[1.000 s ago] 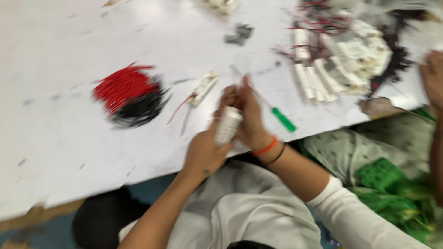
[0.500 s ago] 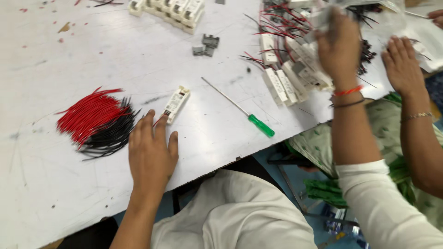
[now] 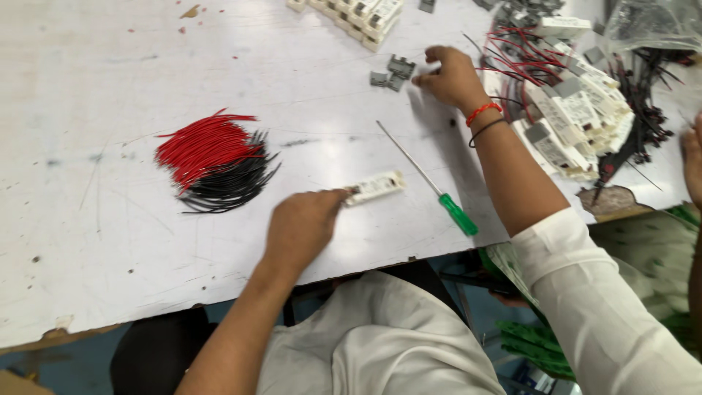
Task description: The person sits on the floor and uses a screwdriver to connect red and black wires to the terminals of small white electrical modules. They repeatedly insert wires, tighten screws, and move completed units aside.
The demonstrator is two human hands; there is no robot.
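From the head camera I see the left hand [image 3: 300, 227] resting on the white bench [image 3: 110, 88], its grip closed on one end of a small white block [image 3: 375, 187] that lies flat on the bench just right of the fingers. A screwdriver with a green handle [image 3: 457, 213] lies just beside that block, its thin shaft slanting up and away. The right hand [image 3: 450, 77] is stretched far across the bench, fingers curled down next to a few small grey clips [image 3: 393, 72]; I cannot tell whether its grip has anything in it. To its right sits a heap of white blocks with red and black wires [image 3: 578, 117] (another person's hand [image 3: 691, 157] shows at the right edge). A bundle of red and black wires [image 3: 212, 161] lies well left of the left hand.
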